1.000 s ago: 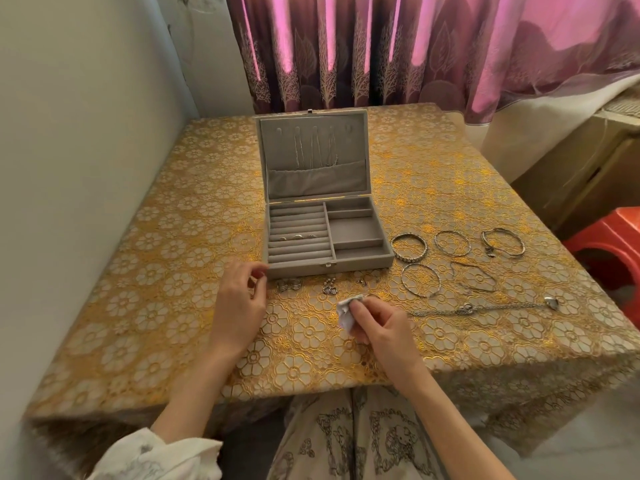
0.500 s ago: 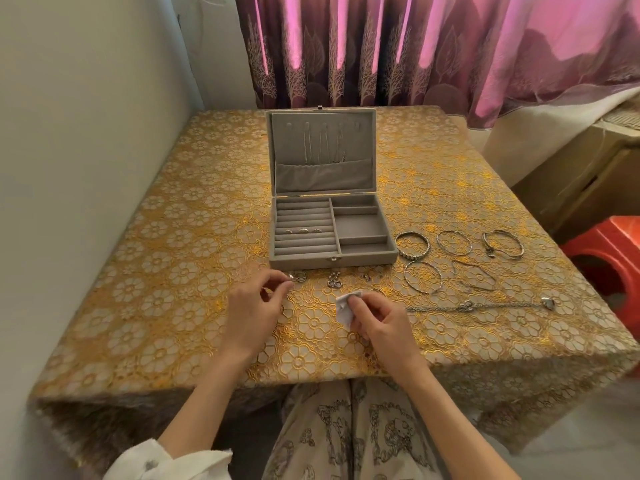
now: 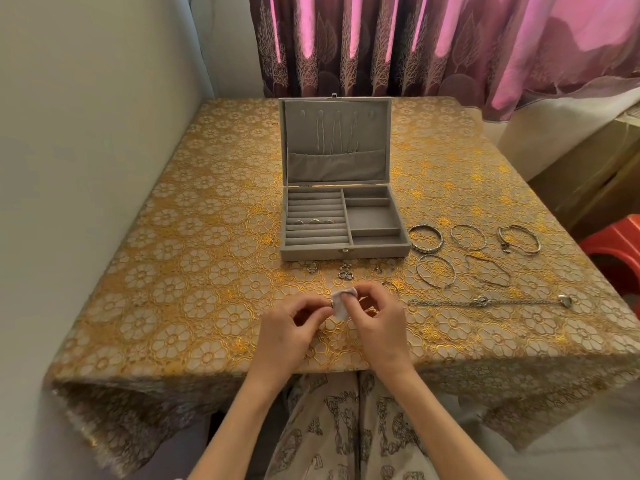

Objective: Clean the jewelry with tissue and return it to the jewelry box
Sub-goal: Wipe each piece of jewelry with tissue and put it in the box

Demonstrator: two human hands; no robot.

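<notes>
Both hands met over the near edge of the gold floral-lace tablecloth (image 3: 194, 258), working a ring with tissue.

The left hand (image 3: 287, 327) pinched a small metal ring (image 3: 331, 303) between curled fingertips, while the right hand (image 3: 379, 318) pinched a small white tissue wad (image 3: 343, 303) pressed against it. Behind them stood the open grey velvet jewelry box (image 3: 341, 216), three rings in its slotted left section; silver bangles (image 3: 426, 238) lay to its right.
</notes>
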